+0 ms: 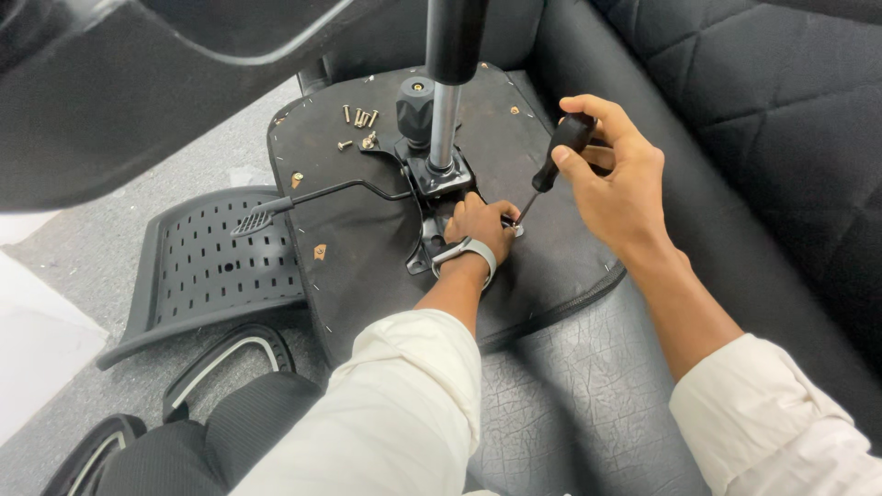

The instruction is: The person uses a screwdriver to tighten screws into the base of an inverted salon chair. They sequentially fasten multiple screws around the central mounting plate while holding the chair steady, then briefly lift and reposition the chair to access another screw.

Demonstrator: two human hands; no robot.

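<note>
An upturned black chair seat (358, 230) lies on a black sofa, with a metal mechanism plate (439, 179) and a gas cylinder (445, 110) rising from it. My right hand (617, 179) grips a black-handled screwdriver (556, 161), its tip angled down to a screw at the plate's right edge. My left hand (480, 225), with a grey wristband, rests on the plate and pinches at the screw by the tip. A lever (312, 197) sticks out to the left. Several loose screws (360, 119) lie on the seat's far side.
A perforated black chair back (207, 266) and black armrests (225, 363) lie on the grey floor at left. A black chair part (138, 83) hangs overhead at upper left. The sofa's quilted backrest (763, 101) rises at right.
</note>
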